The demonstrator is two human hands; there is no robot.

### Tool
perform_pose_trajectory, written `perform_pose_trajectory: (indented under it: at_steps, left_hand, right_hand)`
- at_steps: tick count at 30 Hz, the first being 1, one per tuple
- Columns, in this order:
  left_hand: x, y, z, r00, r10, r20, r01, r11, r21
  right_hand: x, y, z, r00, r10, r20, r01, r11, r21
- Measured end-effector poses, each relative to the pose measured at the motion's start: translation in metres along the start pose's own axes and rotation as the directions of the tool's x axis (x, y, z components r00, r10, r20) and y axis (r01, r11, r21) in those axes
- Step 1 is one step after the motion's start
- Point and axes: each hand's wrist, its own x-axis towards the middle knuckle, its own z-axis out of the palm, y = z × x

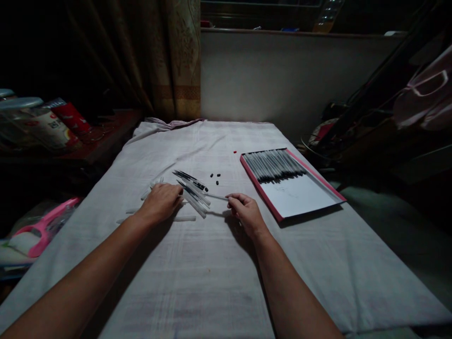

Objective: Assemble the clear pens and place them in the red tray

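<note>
If the stick [216, 196] pinched by the right hand [246, 213] is swung, pens [190, 179] could be scattered; any grip by the left hand [161, 201] cannot be told.

Pale grey-white fabric cloth [176, 287] has this faint lilac-ish check going on. Shallow rectangular box [296, 200] is pinkish red on the sides, white inside, slim greyish see-through tubes [273, 163] tipped black. Three tiny black cylinders [217, 182], one tiny red cylinder [235, 152]. Draped fabric curtain's [183, 52] brownish gold, leafy print; looped plastic handle's [49, 217] bright pink.
</note>
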Motion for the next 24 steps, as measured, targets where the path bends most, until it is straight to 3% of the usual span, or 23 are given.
perform_pose_trajectory:
  at_steps: [2, 3, 5, 11, 16, 24]
  left_hand:
    - [-0.007, 0.007, 0.003, 0.992, -0.1, -0.08, 0.071, 0.951, -0.302]
    - [-0.012, 0.011, 0.006, 0.982, -0.172, -0.082, 0.111, 0.868, -0.483]
    - [-0.022, 0.02, 0.014, 0.943, -0.332, 0.014, 0.203, 0.544, -0.814]
    - [-0.044, 0.034, 0.028, 0.876, -0.429, 0.222, 0.299, 0.119, -0.947]
    - [-0.043, 0.037, 0.024, 0.861, -0.441, 0.255, 0.325, 0.089, -0.942]
    - [-0.044, 0.04, 0.024, 0.885, -0.406, 0.229, 0.325, 0.184, -0.928]
  right_hand:
    - [-0.003, -0.004, 0.0, 1.0, -0.017, 0.019, 0.018, 1.0, -0.016]
    - [-0.004, -0.005, 0.0, 0.999, -0.029, 0.026, 0.03, 0.999, -0.026]
    - [-0.007, -0.008, 0.001, 0.998, -0.048, 0.036, 0.05, 0.998, -0.046]
    - [-0.007, -0.006, 0.002, 0.995, -0.074, 0.061, 0.081, 0.991, -0.109]
    - [-0.006, -0.003, 0.003, 0.994, -0.073, 0.086, 0.084, 0.988, -0.129]
    - [-0.007, 0.0, 0.006, 0.991, -0.039, 0.128, 0.061, 0.983, -0.172]
